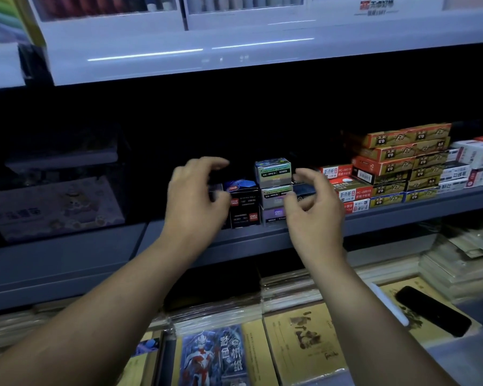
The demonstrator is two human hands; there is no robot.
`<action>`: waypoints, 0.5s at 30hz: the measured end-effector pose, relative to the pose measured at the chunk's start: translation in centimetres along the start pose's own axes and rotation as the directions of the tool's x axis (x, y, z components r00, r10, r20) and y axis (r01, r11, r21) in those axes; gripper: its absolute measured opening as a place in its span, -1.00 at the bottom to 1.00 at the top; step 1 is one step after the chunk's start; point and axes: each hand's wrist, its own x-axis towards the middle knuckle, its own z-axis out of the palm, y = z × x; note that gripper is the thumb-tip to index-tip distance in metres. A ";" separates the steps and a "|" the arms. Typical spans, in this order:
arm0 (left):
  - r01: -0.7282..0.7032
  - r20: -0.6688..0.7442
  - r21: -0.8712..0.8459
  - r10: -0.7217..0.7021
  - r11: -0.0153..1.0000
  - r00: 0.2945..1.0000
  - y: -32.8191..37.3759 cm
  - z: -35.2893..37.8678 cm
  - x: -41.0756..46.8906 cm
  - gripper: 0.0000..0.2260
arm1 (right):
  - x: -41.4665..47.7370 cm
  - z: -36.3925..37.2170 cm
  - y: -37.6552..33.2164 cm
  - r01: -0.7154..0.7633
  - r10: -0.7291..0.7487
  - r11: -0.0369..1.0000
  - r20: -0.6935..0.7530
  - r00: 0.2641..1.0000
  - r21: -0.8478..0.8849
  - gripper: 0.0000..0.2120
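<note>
Boxes (273, 171) in a stack just between loose-fingered, empty left hand (195, 199) and right hand (314, 211).

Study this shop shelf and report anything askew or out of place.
The top shiny box sits slightly off square on the box below, mid-shelf. Lower right, a black phone-like slab lies slantwise on the yellow booklets, unlike the stock around it.

Dim, bluish, softly blurred; glare streaks the upper shelf (234, 48).
</note>
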 end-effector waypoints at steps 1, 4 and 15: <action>0.079 -0.045 -0.064 -0.082 0.995 0.996 -1.1 -0.3 -0.4 -0.56 | -0.1 0.1 0.0 0.045 -0.046 0.999 -0.026 0.999 -0.028 -0.73; 0.416 0.027 -0.268 -0.424 0.869 0.905 -3.6 -0.8 -1.7 -0.54 | -0.6 0.8 -0.1 0.106 -0.105 0.992 0.019 0.994 -0.063 -0.83; 0.455 0.198 -0.356 -0.410 0.816 0.890 -4.3 -0.1 -3.4 -0.74 | -2.0 3.9 -0.2 0.099 -0.045 0.977 0.273 0.961 -0.187 -0.87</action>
